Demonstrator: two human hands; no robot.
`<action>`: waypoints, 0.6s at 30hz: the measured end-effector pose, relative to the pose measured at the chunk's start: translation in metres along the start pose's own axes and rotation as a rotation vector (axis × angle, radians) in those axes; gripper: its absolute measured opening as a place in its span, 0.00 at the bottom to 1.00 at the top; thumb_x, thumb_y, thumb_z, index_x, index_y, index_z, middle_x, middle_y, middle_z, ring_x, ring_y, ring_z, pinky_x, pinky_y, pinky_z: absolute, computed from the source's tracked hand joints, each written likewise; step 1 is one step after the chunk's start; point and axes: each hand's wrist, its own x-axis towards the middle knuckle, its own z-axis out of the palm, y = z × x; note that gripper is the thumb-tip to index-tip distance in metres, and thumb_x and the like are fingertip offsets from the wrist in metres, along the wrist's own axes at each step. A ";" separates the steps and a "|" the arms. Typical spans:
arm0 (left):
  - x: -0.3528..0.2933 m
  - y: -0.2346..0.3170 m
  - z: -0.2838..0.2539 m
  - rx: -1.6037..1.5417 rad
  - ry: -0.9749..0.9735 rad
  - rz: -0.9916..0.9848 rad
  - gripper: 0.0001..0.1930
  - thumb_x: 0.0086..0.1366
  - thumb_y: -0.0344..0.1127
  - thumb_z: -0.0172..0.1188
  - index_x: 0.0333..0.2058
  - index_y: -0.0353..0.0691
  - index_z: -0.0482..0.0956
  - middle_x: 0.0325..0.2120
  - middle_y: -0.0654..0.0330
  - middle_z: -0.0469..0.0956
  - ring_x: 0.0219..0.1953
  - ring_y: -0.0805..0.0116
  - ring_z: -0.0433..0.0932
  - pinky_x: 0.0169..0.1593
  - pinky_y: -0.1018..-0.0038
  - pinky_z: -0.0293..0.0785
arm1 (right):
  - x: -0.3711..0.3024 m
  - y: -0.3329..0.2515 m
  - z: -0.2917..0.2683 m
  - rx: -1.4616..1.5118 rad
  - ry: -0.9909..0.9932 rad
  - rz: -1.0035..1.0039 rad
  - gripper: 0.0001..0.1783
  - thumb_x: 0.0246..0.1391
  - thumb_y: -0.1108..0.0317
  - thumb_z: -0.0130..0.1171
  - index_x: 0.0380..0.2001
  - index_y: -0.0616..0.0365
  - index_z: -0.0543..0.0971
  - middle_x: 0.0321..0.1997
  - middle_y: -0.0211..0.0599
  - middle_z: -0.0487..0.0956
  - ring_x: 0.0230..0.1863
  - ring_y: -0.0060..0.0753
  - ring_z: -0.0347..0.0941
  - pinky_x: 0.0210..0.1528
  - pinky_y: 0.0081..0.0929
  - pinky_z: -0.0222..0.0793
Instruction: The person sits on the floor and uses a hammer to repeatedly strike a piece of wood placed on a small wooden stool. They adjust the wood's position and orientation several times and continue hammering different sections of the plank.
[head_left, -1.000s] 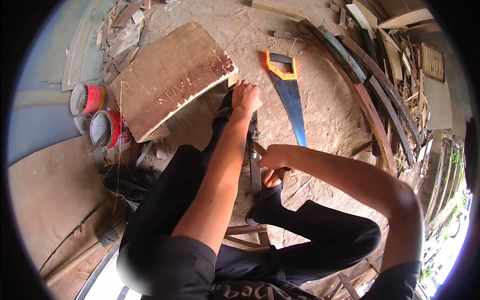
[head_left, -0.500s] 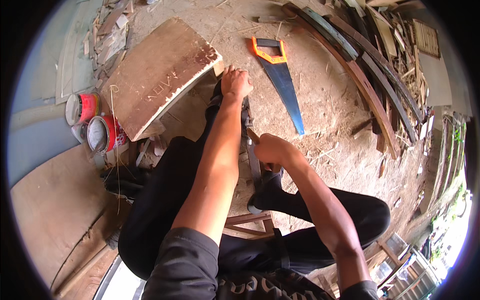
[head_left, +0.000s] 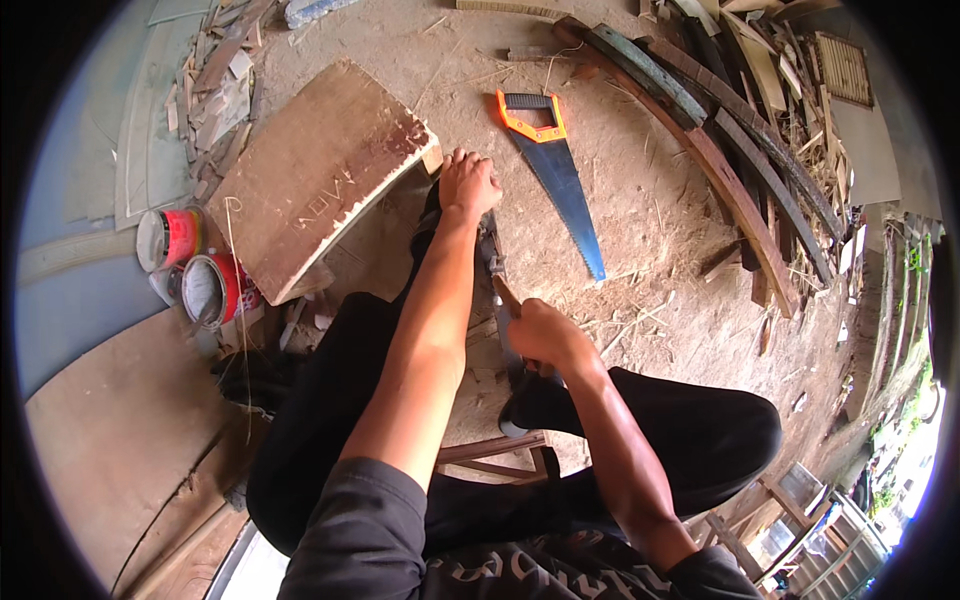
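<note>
My left hand (head_left: 468, 183) is closed over the far end of a dark, narrow bar (head_left: 487, 240), which runs toward me between my legs. What lies under its fingers is hidden. Nearer to me, my right hand (head_left: 548, 335) wraps round a wooden-handled tool (head_left: 507, 296). A small metal part shows at the tool's far end, against the bar; its exact kind is unclear. To the right of my left hand, a handsaw (head_left: 560, 180) with an orange and black handle lies on the ground, its blue blade pointing toward me.
A worn wooden slab (head_left: 320, 180) stands at the left, beside red paint cans (head_left: 210, 288). Long curved timbers (head_left: 735, 195) and scrap wood are piled at the right. My bent legs flank the bar, and a low wooden frame (head_left: 490, 447) sits between them.
The view has shifted slightly, so most things sit a little lower. My right hand and the tool have slid a little toward me along the bar; the left hand keeps its hold.
</note>
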 end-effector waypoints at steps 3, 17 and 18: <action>0.000 0.003 0.003 -0.042 -0.126 0.010 0.12 0.55 0.40 0.61 0.38 0.46 0.83 0.47 0.62 0.79 0.57 0.59 0.68 0.65 0.59 0.57 | 0.025 0.055 0.045 -0.226 0.175 -0.388 0.15 0.51 0.72 0.52 0.40 0.71 0.79 0.32 0.60 0.79 0.29 0.47 0.77 0.28 0.43 0.75; -0.101 0.010 -0.113 -0.870 -0.017 -0.105 0.29 0.73 0.59 0.45 0.36 0.36 0.81 0.33 0.53 0.84 0.39 0.58 0.83 0.45 0.66 0.77 | -0.068 0.173 0.173 0.341 0.431 -0.584 0.26 0.64 0.72 0.49 0.61 0.66 0.53 0.33 0.72 0.77 0.37 0.78 0.74 0.36 0.60 0.70; -0.128 0.030 -0.126 -0.857 -0.044 -0.093 0.32 0.73 0.62 0.41 0.36 0.36 0.81 0.33 0.53 0.84 0.39 0.58 0.83 0.45 0.65 0.76 | -0.066 0.174 0.176 0.355 0.441 -0.587 0.27 0.65 0.72 0.49 0.61 0.65 0.53 0.33 0.72 0.77 0.38 0.78 0.74 0.37 0.60 0.70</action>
